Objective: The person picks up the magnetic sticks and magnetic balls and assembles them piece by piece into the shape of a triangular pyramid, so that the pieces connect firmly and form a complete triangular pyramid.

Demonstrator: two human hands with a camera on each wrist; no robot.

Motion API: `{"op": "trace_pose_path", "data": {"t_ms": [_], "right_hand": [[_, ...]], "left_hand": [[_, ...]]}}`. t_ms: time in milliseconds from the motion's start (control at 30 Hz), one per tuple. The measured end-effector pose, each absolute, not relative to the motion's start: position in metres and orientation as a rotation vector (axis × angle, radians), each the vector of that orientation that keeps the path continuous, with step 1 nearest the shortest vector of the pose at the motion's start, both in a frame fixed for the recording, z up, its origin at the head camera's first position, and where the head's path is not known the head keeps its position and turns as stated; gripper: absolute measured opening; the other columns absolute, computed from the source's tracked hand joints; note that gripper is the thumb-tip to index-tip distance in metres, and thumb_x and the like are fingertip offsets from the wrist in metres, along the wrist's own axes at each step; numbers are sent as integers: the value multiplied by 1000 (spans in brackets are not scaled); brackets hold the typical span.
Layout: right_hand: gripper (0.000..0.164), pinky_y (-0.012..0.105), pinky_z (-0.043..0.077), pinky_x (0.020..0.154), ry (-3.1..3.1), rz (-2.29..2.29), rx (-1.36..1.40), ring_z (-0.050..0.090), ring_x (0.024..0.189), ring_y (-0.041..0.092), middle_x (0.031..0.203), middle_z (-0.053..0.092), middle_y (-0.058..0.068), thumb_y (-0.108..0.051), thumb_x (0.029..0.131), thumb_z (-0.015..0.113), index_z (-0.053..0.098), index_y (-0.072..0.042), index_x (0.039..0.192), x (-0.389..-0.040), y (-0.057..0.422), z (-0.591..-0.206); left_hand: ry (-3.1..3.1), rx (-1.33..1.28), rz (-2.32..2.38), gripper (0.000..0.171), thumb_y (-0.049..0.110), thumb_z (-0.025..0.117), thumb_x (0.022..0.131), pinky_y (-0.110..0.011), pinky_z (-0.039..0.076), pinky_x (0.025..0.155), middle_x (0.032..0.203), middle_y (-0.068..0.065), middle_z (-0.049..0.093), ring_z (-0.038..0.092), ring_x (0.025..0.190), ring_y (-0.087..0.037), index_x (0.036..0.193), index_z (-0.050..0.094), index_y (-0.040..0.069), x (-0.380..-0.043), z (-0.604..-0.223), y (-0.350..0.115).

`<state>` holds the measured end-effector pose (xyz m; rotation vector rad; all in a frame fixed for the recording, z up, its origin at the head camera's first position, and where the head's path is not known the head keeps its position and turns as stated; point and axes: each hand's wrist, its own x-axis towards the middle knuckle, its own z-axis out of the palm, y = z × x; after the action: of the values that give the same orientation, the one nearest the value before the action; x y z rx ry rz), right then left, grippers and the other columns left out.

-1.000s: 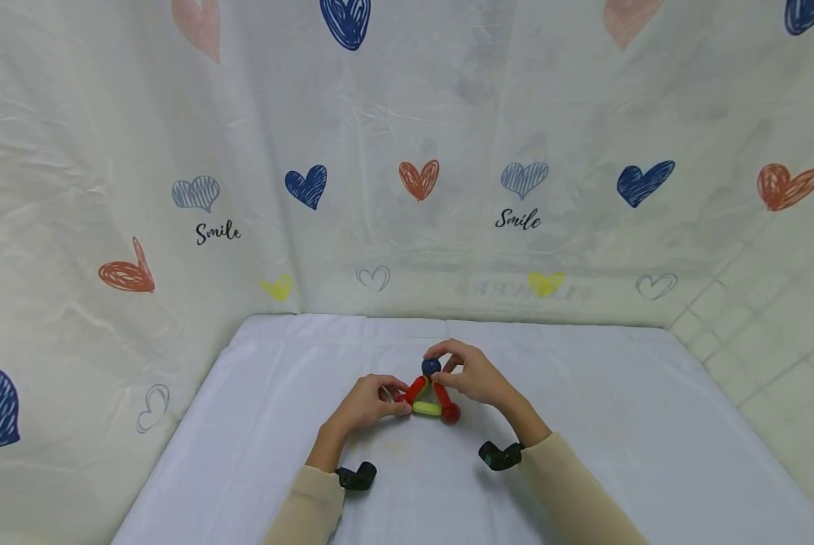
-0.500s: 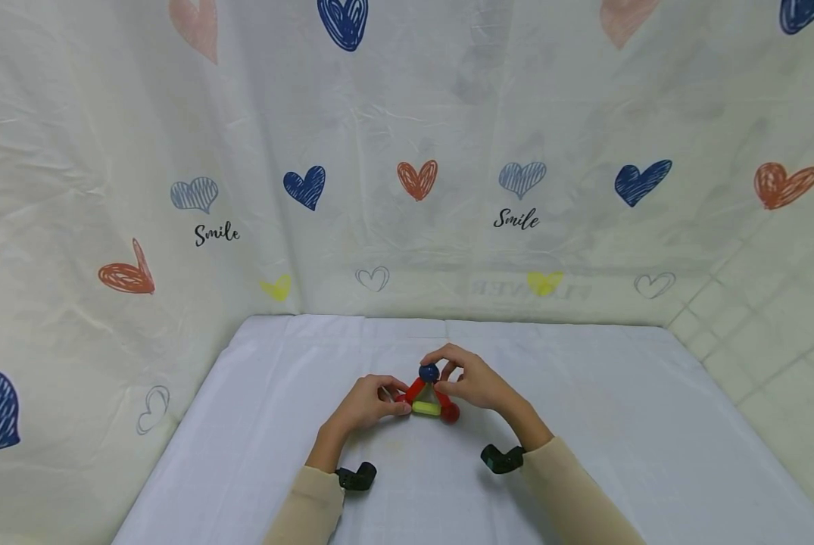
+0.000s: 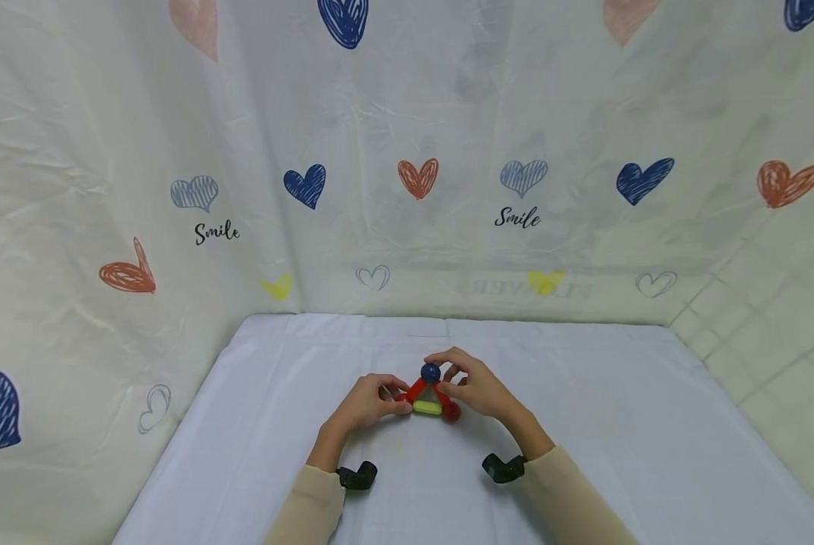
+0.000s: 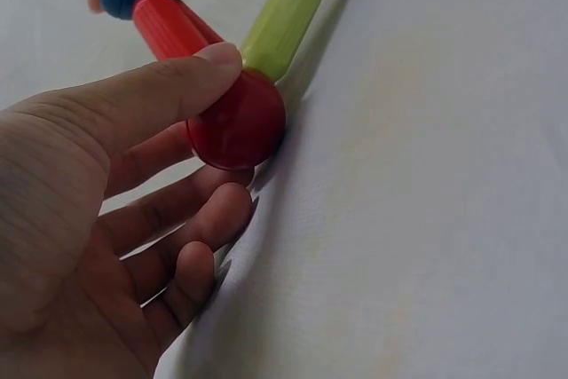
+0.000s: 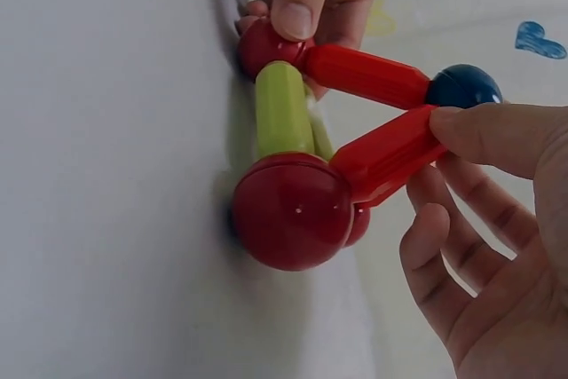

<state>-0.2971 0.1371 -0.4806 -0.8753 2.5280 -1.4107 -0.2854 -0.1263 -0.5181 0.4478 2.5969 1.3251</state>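
Observation:
A pyramid of magnetic balls and rods stands on the cloth, in front of the person. Its top is a blue ball (image 3: pixel 430 372), from which red rods (image 5: pixel 386 157) slope down to red balls. Along the base runs a yellow-green rod (image 3: pixel 427 408) between the left red ball (image 4: pixel 238 126) and the right red ball (image 5: pixel 293 210). The left hand (image 3: pixel 372 400) grips the left red ball, thumb on its upper side. Thumb and fingers of the right hand (image 3: pixel 478 386) pinch the top, where a red rod meets the blue ball. Another red ball shows partly hidden behind the right one.
A white cloth (image 3: pixel 584 424) covers the table. Behind it hangs a white curtain (image 3: pixel 407 242) printed with hearts. Each wrist wears a black camera, one on the left (image 3: pixel 357 476) and one on the right (image 3: pixel 503 468).
The right hand and the blue ball have come down slightly. The left hand stays at the left red ball, and the base has barely moved.

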Motion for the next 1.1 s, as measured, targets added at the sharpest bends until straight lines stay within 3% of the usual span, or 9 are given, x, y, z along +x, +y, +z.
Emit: {"op": "trace_pose_path", "data": {"t_ms": [233,533,733,1100], "right_hand": [[47,26,55,76,2594,-1380,-711,63,98,21,126,63,15,-10,93,72,59,-16,138,-289,146,-490],[33,32,53,75,2573,-1251,-510,62,94,19,114,68,6,-23,90,78,67,-13,120,-286,161,-501],[33,29,50,71,2566,-1194,-578,59,85,18,103,67,3,-22,90,79,67,-14,119,-284,165,-505],[27,28,50,73,2584,-1168,-549,58,87,18,102,67,-1,-19,92,76,68,-17,117,-278,166,-506]], "left_hand": [[2611,430,1318,34,40,85,83,-30,48,70,91,5,67,58,81,-17,111,75,23,-286,-521,-124],[2640,416,1308,32,39,84,85,-30,48,70,92,5,67,58,82,-16,111,74,23,-287,-523,-120],[2651,422,1300,32,38,84,85,-29,47,69,91,5,67,57,81,-16,111,74,22,-285,-521,-118],[2623,455,1286,36,40,84,83,-28,48,69,93,7,68,58,81,-15,114,73,24,-283,-523,-123]]}}
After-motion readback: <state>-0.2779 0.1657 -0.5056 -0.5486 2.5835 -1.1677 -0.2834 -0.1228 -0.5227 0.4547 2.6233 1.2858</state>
